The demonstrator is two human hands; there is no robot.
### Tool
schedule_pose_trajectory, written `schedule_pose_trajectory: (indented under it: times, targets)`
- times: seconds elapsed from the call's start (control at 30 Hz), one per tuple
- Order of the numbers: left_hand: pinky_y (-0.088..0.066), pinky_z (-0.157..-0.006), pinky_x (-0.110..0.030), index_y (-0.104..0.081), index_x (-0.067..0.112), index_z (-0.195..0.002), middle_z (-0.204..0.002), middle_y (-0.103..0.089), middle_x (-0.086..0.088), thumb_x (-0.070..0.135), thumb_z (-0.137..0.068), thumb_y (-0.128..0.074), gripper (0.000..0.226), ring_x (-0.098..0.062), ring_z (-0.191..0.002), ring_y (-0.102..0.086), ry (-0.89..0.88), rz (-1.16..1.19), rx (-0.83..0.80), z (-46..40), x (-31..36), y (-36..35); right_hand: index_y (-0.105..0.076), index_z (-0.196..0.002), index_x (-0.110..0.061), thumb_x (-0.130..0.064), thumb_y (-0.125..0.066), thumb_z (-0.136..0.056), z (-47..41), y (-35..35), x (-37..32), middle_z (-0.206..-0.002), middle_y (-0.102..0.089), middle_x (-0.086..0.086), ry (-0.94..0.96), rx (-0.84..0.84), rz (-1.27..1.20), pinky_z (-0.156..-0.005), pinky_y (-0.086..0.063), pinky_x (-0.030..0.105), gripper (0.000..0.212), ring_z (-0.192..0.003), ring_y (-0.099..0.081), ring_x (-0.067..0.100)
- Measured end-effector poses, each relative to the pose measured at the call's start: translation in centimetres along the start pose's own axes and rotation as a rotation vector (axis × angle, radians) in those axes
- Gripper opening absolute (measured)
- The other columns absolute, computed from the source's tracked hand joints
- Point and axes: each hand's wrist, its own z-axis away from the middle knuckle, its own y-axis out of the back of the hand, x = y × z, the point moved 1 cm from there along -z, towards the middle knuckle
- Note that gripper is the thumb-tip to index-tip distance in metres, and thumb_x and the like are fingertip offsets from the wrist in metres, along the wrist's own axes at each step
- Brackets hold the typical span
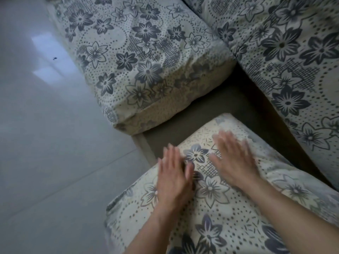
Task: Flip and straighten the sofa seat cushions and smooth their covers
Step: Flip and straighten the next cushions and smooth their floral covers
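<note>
A seat cushion [216, 213] in a cream cover with grey flowers lies on the sofa base at the bottom of the view. My left hand [173, 175] lies flat on its top near the front left corner, fingers straight and blurred by motion. My right hand [233, 160] lies flat a little farther in, fingers spread. A second seat cushion [146, 57] with the same print lies beyond, at the top middle. Neither hand holds anything.
Between the two seat cushions a strip of bare grey-brown sofa base [211, 114] shows. The floral back cushions [293, 52] rise along the right side. Pale glossy floor tiles [55, 143] fill the left half, with a small dark speck [54, 58] on them.
</note>
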Motion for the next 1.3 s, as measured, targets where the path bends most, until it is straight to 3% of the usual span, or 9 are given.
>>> schedule_pose_trajectory:
  times: [0.13,0.33,0.43,0.57,0.73,0.97,1.13,1.23,1.3]
  targets:
    - [0.006,-0.121,-0.034,-0.003,0.016,-0.156,-0.163,0.009,0.001,0.057,-0.1,-0.015,0.071,-0.014,-0.149,0.01,-0.023,-0.151,-0.375,0.1,-1.8,-2.4,0.003,-0.155,-0.026,-0.057,-0.014,-0.098,-0.2,-1.5,0.0,-0.164,0.009,-0.003,-0.076,-0.4,0.096,-0.118,0.005,0.056,0.067,-0.149,0.012,0.016]
    - [0.004,-0.119,-0.028,-0.014,0.011,-0.155,-0.162,-0.013,-0.005,0.056,-0.099,-0.018,0.072,-0.016,-0.15,-0.006,0.173,0.011,0.143,2.9,-2.9,3.2,-0.017,-0.154,-0.023,-0.047,-0.024,-0.1,1.8,1.9,-6.8,-0.162,-0.014,0.0,0.125,0.187,-0.091,-0.12,-0.001,0.047,0.06,-0.15,-0.004,0.018]
    - [0.006,-0.121,-0.032,0.006,0.012,-0.155,-0.163,0.012,-0.006,0.069,-0.091,-0.003,0.086,-0.016,-0.149,0.015,0.097,-0.121,-0.184,8.0,-4.9,0.6,0.019,-0.151,-0.023,-0.056,0.004,-0.096,6.3,-3.7,-6.8,-0.161,0.022,-0.001,0.222,-0.207,0.153,-0.117,0.015,0.05,0.066,-0.145,0.025,0.018]
    - [0.002,-0.122,-0.035,0.0,0.01,-0.155,-0.163,0.006,-0.009,0.069,-0.093,-0.014,0.086,-0.019,-0.15,0.008,0.045,-0.228,-0.387,5.4,-6.4,1.7,0.001,-0.156,-0.024,-0.057,-0.011,-0.098,5.1,-3.1,-7.0,-0.164,0.006,-0.004,0.153,-0.366,0.119,-0.118,0.011,0.052,0.067,-0.149,0.011,0.014]
    - [0.005,-0.121,-0.031,-0.004,0.019,-0.156,-0.162,0.004,0.003,0.064,-0.095,-0.006,0.076,-0.01,-0.149,0.01,0.178,0.062,0.254,10.0,-4.9,4.0,-0.022,-0.153,-0.024,-0.048,-0.022,-0.101,8.4,0.8,-9.5,-0.162,-0.015,-0.004,0.2,0.143,-0.162,-0.121,-0.002,0.046,0.058,-0.149,-0.008,0.013]
    - [0.008,-0.121,-0.039,0.001,0.019,-0.156,-0.163,0.01,0.001,0.057,-0.096,0.002,0.071,-0.013,-0.148,0.014,0.15,-0.076,-0.003,15.2,-4.8,-1.0,0.006,-0.155,-0.027,-0.053,-0.015,-0.101,15.2,-5.1,-7.5,-0.162,0.015,-0.008,0.287,-0.252,0.027,-0.119,0.01,0.049,0.064,-0.148,0.016,0.011]
    - [0.014,-0.119,-0.032,0.001,0.023,-0.155,-0.161,0.015,0.009,0.053,-0.097,-0.007,0.065,-0.005,-0.147,0.016,0.114,0.136,0.374,21.0,0.5,1.3,-0.008,-0.154,-0.03,-0.052,-0.017,-0.098,19.8,1.2,-3.4,-0.163,-0.002,-0.006,0.142,0.257,-0.147,-0.121,0.003,0.048,0.062,-0.15,0.002,0.014]
    - [0.011,-0.118,-0.037,0.004,0.023,-0.154,-0.158,0.022,0.01,0.057,-0.1,-0.01,0.065,-0.01,-0.148,0.014,-0.049,-0.059,0.046,25.9,2.2,-4.8,0.018,-0.152,-0.023,-0.059,0.022,-0.086,25.3,-3.5,0.4,-0.161,0.02,0.0,0.121,-0.144,0.203,-0.118,0.009,0.055,0.075,-0.146,0.024,0.019]
    - [0.009,-0.12,-0.037,0.004,0.022,-0.155,-0.161,0.017,0.007,0.059,-0.097,-0.008,0.069,-0.01,-0.148,0.017,-0.024,-0.139,-0.046,25.0,1.7,-5.6,0.013,-0.154,-0.021,-0.062,0.014,-0.088,24.6,-4.9,1.0,-0.162,0.018,-0.001,0.089,-0.292,0.194,-0.117,0.013,0.055,0.077,-0.147,0.021,0.017]
